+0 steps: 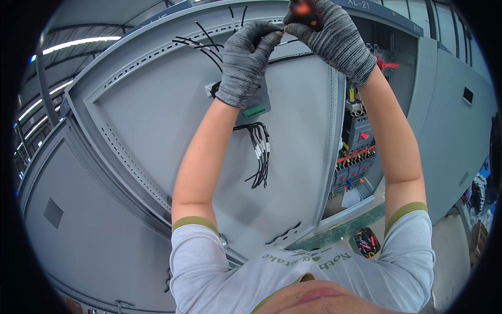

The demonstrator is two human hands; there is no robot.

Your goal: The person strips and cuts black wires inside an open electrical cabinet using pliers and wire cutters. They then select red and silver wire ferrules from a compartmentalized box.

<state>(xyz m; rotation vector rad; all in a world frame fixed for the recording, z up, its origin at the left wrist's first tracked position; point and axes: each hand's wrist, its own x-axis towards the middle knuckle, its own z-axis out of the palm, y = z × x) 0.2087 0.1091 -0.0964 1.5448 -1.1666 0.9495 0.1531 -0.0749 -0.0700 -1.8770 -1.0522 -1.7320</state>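
Both my hands wear grey knitted gloves and are raised at the top, in front of an open cabinet door (172,131). My left hand (246,63) pinches what looks like a thin wire end at its fingertips. Nearly touching those fingertips, my right hand (334,42) is closed around a black and orange-red hand tool (303,11), whose kind I cannot make out. Several loose black wires (206,47) fan out to the left behind my left hand. Below it, partly covered, is a grey device with a green terminal block (254,111). A bundle of black wires with white markers (260,149) hangs lower down.
Right of the door, the cabinet interior holds circuit breakers (361,133) and a red rotary handle (386,65). A dark tray of red-handled tools (367,243) sits low, by my body. Another grey cabinet door (89,220) stands at the left.
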